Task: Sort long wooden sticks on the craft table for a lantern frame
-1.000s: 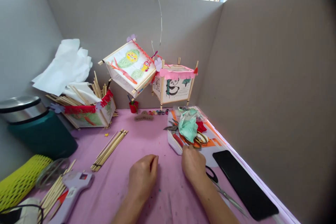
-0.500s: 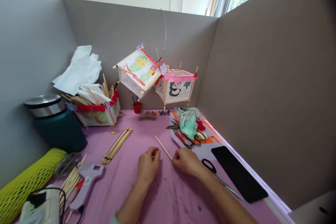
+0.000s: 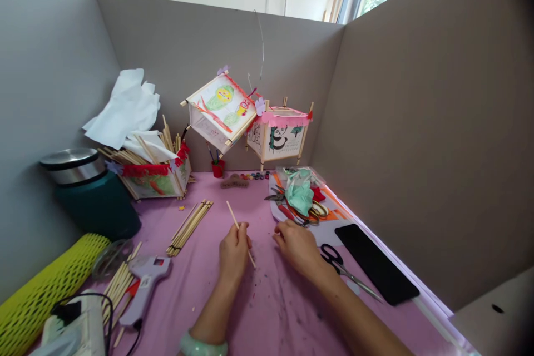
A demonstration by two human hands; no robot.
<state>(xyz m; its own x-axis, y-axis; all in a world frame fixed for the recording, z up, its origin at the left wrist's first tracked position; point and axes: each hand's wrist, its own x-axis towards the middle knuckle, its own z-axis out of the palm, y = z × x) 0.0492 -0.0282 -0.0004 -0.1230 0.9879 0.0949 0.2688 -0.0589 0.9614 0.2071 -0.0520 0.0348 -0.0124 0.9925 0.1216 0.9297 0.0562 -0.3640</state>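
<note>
A thin wooden stick (image 3: pixel 232 213) slants through the grip of my left hand (image 3: pixel 234 250), closed around it with fingers and thumb. The stick's upper end points up and left, and its lower end shows below the fingers. To the right, my right hand (image 3: pixel 297 246) hovers low over the purple tabletop (image 3: pixel 267 322). Its fingers are loosely bent, with the thumb apart from them, and nothing shows in them. Scissors with black handles (image 3: pixel 350 272) lie just right of that hand. Left of my left hand rest several bundled sticks (image 3: pixel 189 229).
A glue gun (image 3: pixel 146 286) lies at the left beside loose sticks (image 3: pixel 119 283) and a green bottle (image 3: pixel 95 200). Paper lanterns (image 3: pixel 283 139) hang at the back. Pliers (image 3: pixel 287 211) and a black phone-like slab (image 3: pixel 375 264) are at the right.
The stick has passed from my right hand to my left. My right hand has let go of it and its thumb has come away from the fingers.
</note>
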